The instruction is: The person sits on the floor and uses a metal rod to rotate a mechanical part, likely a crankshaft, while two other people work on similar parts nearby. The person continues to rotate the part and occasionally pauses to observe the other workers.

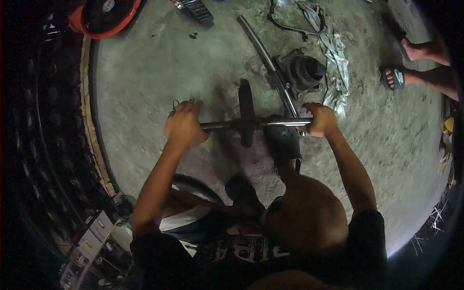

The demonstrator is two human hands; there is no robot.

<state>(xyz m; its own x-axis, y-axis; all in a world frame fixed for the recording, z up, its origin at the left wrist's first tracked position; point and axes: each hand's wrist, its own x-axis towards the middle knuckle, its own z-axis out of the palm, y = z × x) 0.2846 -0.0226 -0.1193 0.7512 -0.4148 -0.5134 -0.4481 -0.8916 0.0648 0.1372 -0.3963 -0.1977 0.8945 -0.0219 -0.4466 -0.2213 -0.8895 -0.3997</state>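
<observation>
A shiny steel bar (285, 123) lies crosswise in front of me, above the floor, with one of my hands at each end. My left hand (186, 124) is closed round its left end, back of the hand up, and covers that end. Fingers of my right hand (320, 120) wrap the right end. At the bar's middle, a long dark flat piece (246, 99) crosses it; whether they are joined I cannot tell. Beyond my right hand, a long steel rod (263, 53) slants across the floor beside a dark round metal hub-like part (304, 71).
Grey cloth strips (336, 63) and a dark looped strap (297, 26) lie far right of centre. A ribbed dark part (197, 10) and an orange-red basin (104, 19) are at the far left. Another person's sandalled foot (394, 77) is at right. My shoe (283, 142) stands under the bar.
</observation>
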